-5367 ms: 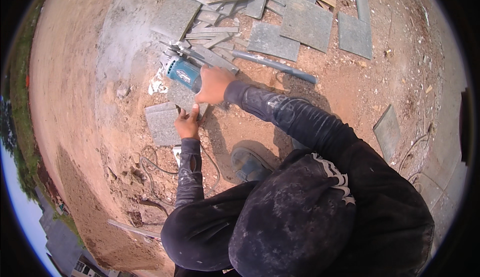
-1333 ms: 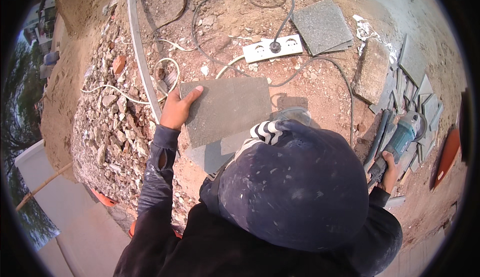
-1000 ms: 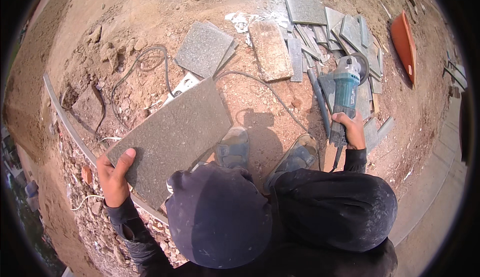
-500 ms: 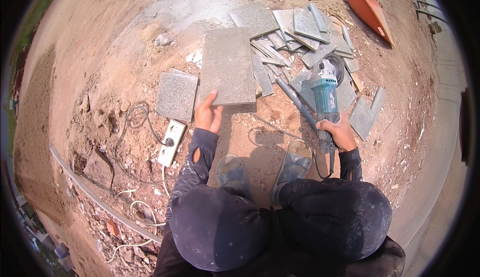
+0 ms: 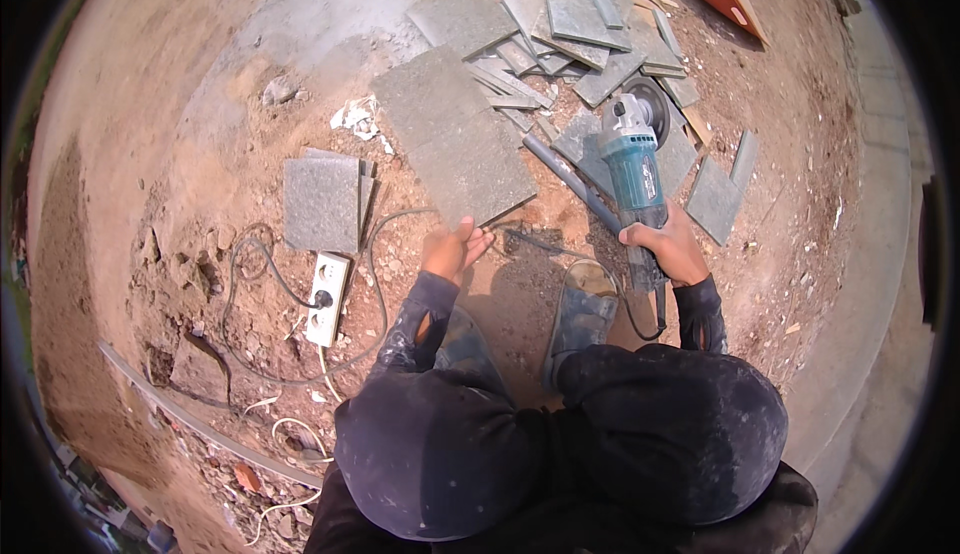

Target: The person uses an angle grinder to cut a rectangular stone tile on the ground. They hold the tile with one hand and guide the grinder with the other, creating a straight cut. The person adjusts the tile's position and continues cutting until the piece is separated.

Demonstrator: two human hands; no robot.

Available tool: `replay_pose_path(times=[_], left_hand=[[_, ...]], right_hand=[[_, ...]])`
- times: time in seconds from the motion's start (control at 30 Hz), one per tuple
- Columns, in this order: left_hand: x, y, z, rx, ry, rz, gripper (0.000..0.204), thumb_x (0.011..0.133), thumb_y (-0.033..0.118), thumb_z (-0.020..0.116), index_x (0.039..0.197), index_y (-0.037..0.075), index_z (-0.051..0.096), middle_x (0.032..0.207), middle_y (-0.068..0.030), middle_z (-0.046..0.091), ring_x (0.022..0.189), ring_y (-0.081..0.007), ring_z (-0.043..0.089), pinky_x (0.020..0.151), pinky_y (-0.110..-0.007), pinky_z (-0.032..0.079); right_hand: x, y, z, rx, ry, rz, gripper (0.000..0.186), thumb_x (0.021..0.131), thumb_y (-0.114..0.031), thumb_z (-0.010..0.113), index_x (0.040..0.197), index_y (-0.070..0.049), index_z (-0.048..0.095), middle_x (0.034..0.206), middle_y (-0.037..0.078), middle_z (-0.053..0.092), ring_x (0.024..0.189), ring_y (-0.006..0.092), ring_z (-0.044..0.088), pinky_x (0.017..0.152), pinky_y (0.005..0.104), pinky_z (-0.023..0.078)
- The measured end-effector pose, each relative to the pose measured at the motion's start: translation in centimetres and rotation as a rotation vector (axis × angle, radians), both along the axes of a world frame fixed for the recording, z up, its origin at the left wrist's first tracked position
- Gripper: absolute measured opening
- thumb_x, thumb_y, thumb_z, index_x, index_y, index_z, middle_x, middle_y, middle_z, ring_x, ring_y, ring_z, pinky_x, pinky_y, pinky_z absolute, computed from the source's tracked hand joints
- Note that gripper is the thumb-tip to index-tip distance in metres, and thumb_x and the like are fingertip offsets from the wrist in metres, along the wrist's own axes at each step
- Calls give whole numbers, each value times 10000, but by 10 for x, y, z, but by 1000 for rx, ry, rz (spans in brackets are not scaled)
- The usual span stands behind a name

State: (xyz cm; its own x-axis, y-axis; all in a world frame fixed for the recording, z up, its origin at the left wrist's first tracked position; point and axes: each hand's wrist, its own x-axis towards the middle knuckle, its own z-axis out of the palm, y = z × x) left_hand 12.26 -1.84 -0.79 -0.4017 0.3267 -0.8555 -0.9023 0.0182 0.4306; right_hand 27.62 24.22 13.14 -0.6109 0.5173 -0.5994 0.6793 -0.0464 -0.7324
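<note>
Grinder (image 5: 632,166) (teal) in right hand (image 5: 674,247)

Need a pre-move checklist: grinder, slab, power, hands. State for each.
1. Grinder held: ok, the right hand grips the rear of the angle grinder.
2. Disc stopped: cannot tell whether the disc is spinning.
3. Slab steadied: cannot tell; the left hand is at the near edge of the grey slab, hold unclear.
4. Power: ok, a dark plug sits in the white power strip.
5. Hands covered: not ok, both bare.
</note>
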Motion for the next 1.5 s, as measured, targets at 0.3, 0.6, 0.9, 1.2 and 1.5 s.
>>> replay_pose_path(times=[0.3, 0.6, 0.9, 1.2, 1.5], left_hand=[[-15, -10, 2, -72, -118, -182, 329, 918, 236, 640, 1079, -46, 582, 976, -171, 640, 879, -269, 678, 708, -309, 605], [6, 19, -9, 68, -252, -114, 271, 913, 291, 642, 1018, 45, 598, 873, -33, 630, 806, -158, 661, 693, -266, 583], [4, 22, -2, 122, -214, -155, 252, 931, 212, 619, 1072, 8, 575, 1069, -124, 640, 909, -175, 659, 741, -260, 581], [12, -18, -5, -27, 28, -442, 239, 938, 95, 580, 1136, -38, 577, 1016, -134, 679, 847, -180, 682, 746, -260, 579], [2, 8, -8, 106, 85, -189, 141, 937, 97, 581, 1023, -9, 547, 1053, -193, 644, 924, -225, 674, 796, -292, 589]], right_hand=[[-1, 0, -2, 48, -4, 37, 481, 650, -179, 745, 1058, 22, 589, 834, 41, 622, 730, 134, 565, 701, 274, 460], [-2, 1, -10, 80, -24, 62, 543, 636, -233, 755, 1081, 30, 589, 879, 87, 648, 794, 177, 601, 745, 298, 469], [3, 4, -13, 106, 20, 62, 486, 645, -208, 747, 1044, 19, 589, 871, 47, 620, 769, 141, 562, 724, 273, 449], [6, 9, -21, 79, 40, 39, 517, 630, -252, 761, 1032, 28, 596, 856, 83, 648, 759, 173, 601, 726, 288, 472], [-4, 10, -20, 114, 59, 103, 513, 631, -259, 751, 1032, 22, 596, 847, 82, 641, 748, 179, 599, 713, 291, 468]])
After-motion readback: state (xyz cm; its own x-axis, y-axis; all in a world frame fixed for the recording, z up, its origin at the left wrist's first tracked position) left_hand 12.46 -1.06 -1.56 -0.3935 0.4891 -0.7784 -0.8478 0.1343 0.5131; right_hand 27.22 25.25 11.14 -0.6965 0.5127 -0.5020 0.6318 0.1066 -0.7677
